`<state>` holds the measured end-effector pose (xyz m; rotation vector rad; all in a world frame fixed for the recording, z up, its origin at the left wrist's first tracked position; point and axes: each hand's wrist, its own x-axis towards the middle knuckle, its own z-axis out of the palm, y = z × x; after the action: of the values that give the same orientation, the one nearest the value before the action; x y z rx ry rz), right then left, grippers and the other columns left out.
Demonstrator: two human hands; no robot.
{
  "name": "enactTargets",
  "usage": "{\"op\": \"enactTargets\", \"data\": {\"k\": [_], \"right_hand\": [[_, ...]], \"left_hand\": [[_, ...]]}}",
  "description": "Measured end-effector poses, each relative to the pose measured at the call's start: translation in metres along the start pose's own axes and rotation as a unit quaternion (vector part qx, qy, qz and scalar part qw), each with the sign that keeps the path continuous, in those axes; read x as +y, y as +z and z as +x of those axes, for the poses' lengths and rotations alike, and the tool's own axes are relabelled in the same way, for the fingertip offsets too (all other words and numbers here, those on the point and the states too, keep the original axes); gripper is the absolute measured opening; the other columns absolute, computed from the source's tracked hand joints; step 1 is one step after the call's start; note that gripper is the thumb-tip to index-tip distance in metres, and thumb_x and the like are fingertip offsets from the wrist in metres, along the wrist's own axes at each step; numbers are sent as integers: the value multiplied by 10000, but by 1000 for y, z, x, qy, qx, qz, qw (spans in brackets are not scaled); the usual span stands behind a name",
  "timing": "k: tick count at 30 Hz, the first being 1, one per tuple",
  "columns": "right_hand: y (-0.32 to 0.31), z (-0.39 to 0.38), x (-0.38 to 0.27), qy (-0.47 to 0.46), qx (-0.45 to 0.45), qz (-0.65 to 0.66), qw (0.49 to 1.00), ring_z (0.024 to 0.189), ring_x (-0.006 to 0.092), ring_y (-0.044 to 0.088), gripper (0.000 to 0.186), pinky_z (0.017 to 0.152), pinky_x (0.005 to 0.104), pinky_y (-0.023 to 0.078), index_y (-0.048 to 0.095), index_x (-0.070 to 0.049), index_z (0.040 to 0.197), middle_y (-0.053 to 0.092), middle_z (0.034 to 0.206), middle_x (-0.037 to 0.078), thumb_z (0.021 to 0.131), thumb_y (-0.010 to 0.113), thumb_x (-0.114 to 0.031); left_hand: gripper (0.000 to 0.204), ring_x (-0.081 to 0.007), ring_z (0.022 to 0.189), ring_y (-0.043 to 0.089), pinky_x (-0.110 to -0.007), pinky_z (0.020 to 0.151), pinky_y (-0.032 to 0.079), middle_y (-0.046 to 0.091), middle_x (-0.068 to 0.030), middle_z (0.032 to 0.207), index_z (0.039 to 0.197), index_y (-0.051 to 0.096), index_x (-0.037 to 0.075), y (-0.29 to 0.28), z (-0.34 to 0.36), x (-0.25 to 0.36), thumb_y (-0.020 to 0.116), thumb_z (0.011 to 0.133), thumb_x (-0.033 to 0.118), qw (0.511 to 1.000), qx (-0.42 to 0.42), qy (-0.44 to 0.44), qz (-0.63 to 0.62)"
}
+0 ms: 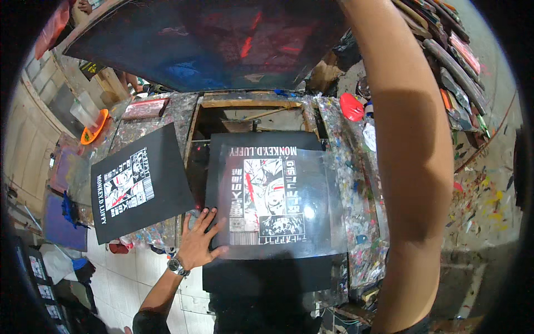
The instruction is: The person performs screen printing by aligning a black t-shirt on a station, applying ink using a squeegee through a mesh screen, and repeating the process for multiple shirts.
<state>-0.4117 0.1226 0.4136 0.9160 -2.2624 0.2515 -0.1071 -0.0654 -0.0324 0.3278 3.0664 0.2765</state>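
My left hand (pixel 196 239) lies with its fingers spread at the left edge of a black printed sheet (pixel 250 275), a watch on its wrist. A clear plastic film (pixel 325 222) lies over much of that sheet, which carries a white and red comic-style print. To the left, a second black sheet (pixel 172 172) with a like print rests tilted on the paint-spattered table. Above stands a raised dark screen-printing frame (pixel 211 44). My right arm stretches up along the right side past the upper edge; the hand is out of view, so what it touches is hidden.
An orange dish (pixel 94 128) and a clear cup (pixel 85 111) stand at the far left, near a red-edged squeegee-like block (pixel 146 108). A red round object (pixel 351 107) lies behind right. Long-handled tools (pixel 456 67) are heaped at the upper right. Tiled floor (pixel 119 273) shows lower left.
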Motion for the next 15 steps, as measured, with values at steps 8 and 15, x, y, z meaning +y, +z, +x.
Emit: {"op": "enactTargets", "data": {"k": [8,15], "right_hand": [[7,8,-6,21,-16,-21,999,1333,425,562,750,1116,492,436,688,-65,1306,608,1403,253,950,456,-683],[18,25,8,-31,-9,-18,999,1323,448,560,754,1112,499,437,693,-77,1301,610,1392,267,941,464,-699]], "left_hand": [[816,-308,1552,286,-680,1225,112,325,-99,1681,1555,475,255,9,2,-7,621,881,691,999,-2,14,38],[781,-317,1538,312,-665,1229,115,371,-89,1659,1507,544,265,10,5,1,656,858,684,999,25,-22,-14]]}}
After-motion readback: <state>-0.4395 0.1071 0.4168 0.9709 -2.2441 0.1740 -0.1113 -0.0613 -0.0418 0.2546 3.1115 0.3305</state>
